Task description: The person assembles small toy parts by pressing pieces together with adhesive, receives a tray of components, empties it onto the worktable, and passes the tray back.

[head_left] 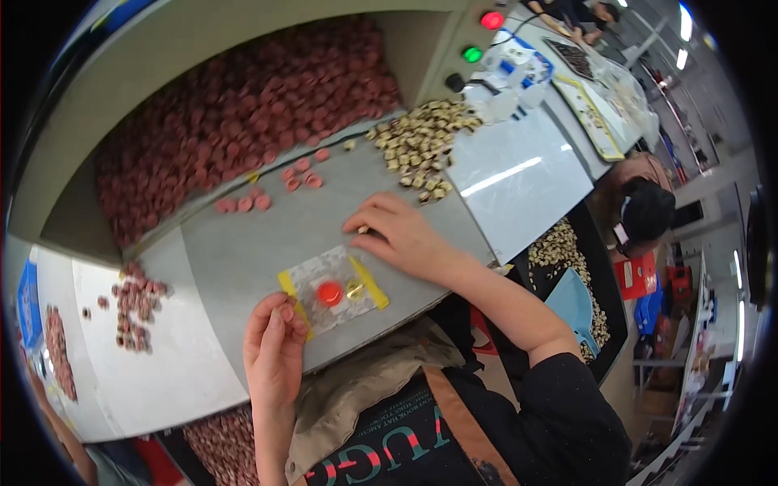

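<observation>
My left hand (277, 344) is raised just left of a small patterned sheet (330, 322), its thumb and fingertips pinched together. What they hold, if anything, blends with the fingers. Thumb and forefinger of my right hand (401, 239) close on a small cream-and-gold cap (363, 230) above the grey worktop (235, 300). The sheet has yellow tape (369, 283) along its sides. A bright red round piece (329, 293) and a shiny gold round piece (355, 290) sit on it.
A metal housing holds a deep heap of pink caps (251, 105); several pink caps (301, 174) lie before it. Cream-and-gold pieces (417, 138) are piled beyond my right hand. A blue scoop (574, 304) rests in a black tray. Another person (640, 202) is at the right.
</observation>
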